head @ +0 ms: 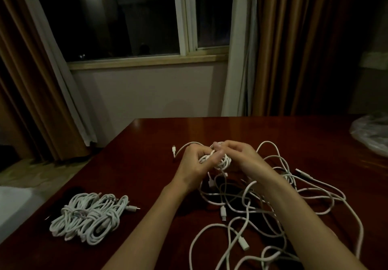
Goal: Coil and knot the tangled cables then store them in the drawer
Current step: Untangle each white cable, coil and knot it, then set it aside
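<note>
Head view, looking down on a dark red-brown table (147,143) with a glossy, polished top; two bare hands meet above its middle, close together, both wrapped on one small white coil (220,161) of thin round cable. Left hand (194,164) has its fingers curled round the coil's left side, thumb lying across the loops; right hand (239,154) pinches the coil from the top and right with bent fingers, fingertips (216,145) touching the strands; neither hand is spread open. One loose end of this cable runs left from the coil to a small white plug (173,150) lying on the table.

One pile of finished bundles (88,217) sits at the near left, well apart from the hands; the bundles are white, tightly looped and knotted round their middles, but their exact count cannot be told, as they overlap. One loose tangle (283,206) of white cables sprawls beneath and to the right of the forearms in wide, irregular loops, with several plugs showing and at least one dark cable mixed in; one black connector (302,174) pokes out on its right side.

One crinkled clear plastic bag (371,135) rests at the table's far right edge; beyond are a dark window (126,17) and ribbed brown curtains (294,49).
</note>
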### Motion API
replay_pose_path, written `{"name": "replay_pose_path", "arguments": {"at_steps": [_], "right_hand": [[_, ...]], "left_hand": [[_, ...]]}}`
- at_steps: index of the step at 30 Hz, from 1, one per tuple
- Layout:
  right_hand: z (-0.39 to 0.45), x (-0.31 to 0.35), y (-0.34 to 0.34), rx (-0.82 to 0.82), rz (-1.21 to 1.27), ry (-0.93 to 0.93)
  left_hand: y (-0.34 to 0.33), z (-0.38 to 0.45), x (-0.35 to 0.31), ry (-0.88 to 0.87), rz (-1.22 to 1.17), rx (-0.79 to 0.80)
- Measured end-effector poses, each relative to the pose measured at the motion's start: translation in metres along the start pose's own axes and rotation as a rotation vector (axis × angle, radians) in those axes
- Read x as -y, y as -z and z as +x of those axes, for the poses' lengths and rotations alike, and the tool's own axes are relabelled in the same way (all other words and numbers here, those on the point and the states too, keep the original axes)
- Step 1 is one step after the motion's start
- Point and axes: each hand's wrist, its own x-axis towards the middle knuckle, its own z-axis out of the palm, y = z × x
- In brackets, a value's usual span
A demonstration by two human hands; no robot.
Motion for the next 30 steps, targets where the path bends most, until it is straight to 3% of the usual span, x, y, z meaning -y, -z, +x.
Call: {"name": "replay_pose_path", "arguments": {"at_steps": [3, 7, 11, 19, 24, 27, 30], "right_hand": [[0.001, -0.002, -0.007, 0.019, 0.078, -0.066], [0.003, -0.005, -0.017, -0.091, 0.002, 0.042], [0.001, -0.007, -0.027, -0.119, -0.280, 0.138], [-0.004, -0.006, -0.048, 0.094, -0.777, 0.156], [-0.010, 0.008, -0.039, 0.054, -0.854, 0.316], [-0.013, 0.015, -0.031, -0.044, -0.830, 0.404], [-0.011, 0.018, -0.022, -0.137, -0.616, 0.413]], "left_hand": [[0.000, 0.003, 0.001, 0.004, -0.094, -0.115], [0.002, 0.004, 0.000, 0.152, -0.062, -0.198], [0.005, 0.010, 0.008, 0.348, 0.031, -0.291], [0.009, 0.010, 0.013, 0.251, 0.306, -0.372], [0.020, 0.004, 0.011, 0.139, 0.598, -0.208], [0.021, 0.003, 0.008, 0.118, 0.588, -0.089], [0.018, 0.002, 0.010, 0.100, 0.516, 0.011]]}}
